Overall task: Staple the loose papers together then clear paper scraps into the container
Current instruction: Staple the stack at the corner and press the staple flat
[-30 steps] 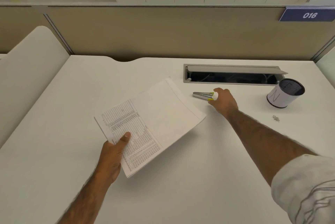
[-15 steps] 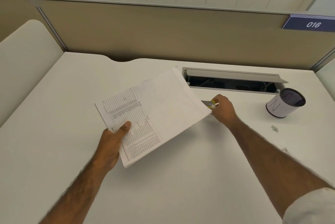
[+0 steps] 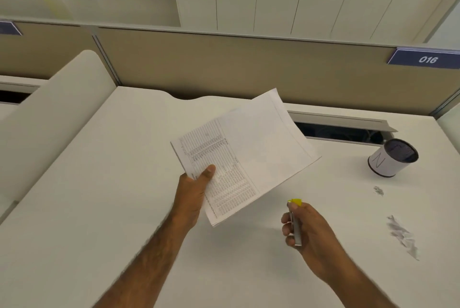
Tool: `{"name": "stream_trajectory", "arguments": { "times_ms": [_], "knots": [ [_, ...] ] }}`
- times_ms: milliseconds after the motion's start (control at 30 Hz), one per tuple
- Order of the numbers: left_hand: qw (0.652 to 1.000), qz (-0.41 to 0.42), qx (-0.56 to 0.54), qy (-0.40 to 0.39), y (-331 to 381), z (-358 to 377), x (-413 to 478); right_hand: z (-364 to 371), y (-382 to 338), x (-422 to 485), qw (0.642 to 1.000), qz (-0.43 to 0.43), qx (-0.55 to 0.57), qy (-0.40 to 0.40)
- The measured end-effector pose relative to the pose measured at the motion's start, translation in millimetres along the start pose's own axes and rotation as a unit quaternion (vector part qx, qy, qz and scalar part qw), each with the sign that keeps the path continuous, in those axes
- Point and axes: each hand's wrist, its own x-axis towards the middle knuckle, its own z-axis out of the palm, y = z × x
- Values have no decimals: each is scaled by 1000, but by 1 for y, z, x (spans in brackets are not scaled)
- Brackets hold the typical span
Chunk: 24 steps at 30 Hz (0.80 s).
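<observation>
Above the middle of the white desk point(image 3: 99, 208), your left hand point(image 3: 191, 193) pinches the printed paper stack point(image 3: 261, 148) at its near corner. Your right hand point(image 3: 311, 230) wraps the slim silver-and-yellow stapler point(image 3: 295, 223) nearer the front edge. Stapling's on: feed a free corner into its mouth.

Matt paper stack point(image 3: 249, 148), brushed-metal stapler point(image 3: 295, 226) (yellow plastic tip).

One left hand point(image 3: 193, 193), one right hand point(image 3: 311, 230), one paper stack point(image 3: 249, 155), one stapler point(image 3: 295, 226) within the right fingers point(image 3: 286, 224), one container point(image 3: 388, 160), and two paper scraps point(image 3: 403, 235) point(image 3: 378, 190).
</observation>
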Motion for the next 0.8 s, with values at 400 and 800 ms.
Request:
{"name": "stream_trajectory", "arguments": {
  "times_ms": [400,800],
  "knots": [
    [998,16,68,-7,19,33,-32,89,3,-46,1000,-19,-4,-13],
    [997,26,-76,-19,25,48,-66,101,8,-52,998,-44,16,44]
  ]
}}
